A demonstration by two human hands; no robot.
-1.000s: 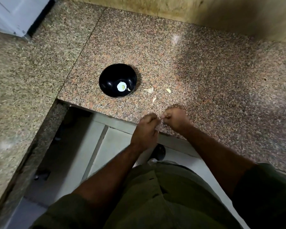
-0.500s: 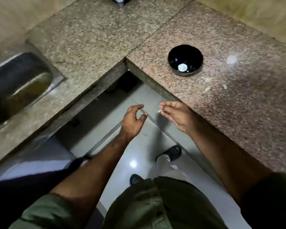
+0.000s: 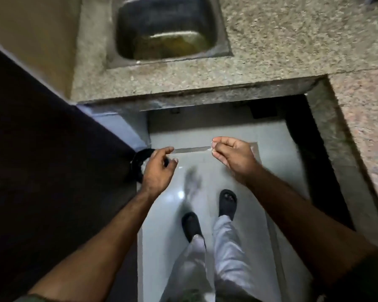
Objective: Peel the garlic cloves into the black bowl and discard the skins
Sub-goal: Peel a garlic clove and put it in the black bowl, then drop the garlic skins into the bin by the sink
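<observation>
R hand (image 3: 234,156) pinching blurred pale scrap (image 3: 211,149), L hand (image 3: 159,168) loose, empty

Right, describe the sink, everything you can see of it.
The sink is a single rectangular basin of dull grey metal with rounded corners, sunk into the speckled stone counter at the top of the view. Its flat rim lies flush with the stone. Murky yellowish water seems to sit in the bottom. No tap shows. The far edge is cut off, and neither hand touches it.
</observation>
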